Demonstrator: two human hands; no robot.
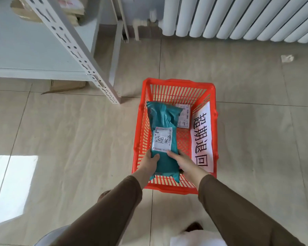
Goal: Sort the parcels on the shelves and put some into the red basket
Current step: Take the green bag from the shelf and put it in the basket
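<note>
A red plastic basket (178, 84) stands on the tiled floor in front of me, with a white paper sign (202, 135) on its right inner wall. Both hands hold a long teal plastic parcel (164, 118) with a white shipping label, lying lengthwise inside the basket. My left hand (150, 161) grips its near left edge and my right hand (184, 163) grips its near right edge. A small white-labelled parcel (184, 115) lies on the basket's bottom behind the teal one, partly covered by it.
A white metal shelf unit (43, 55) stands at the upper left, its slotted upright leg (89, 68) reaching the floor near the basket's far left corner. Cardboard parcels (73, 8) sit at the shelf's back. A white radiator (238, 16) lines the far wall. A flat cardboard box (66, 86) lies under the shelf.
</note>
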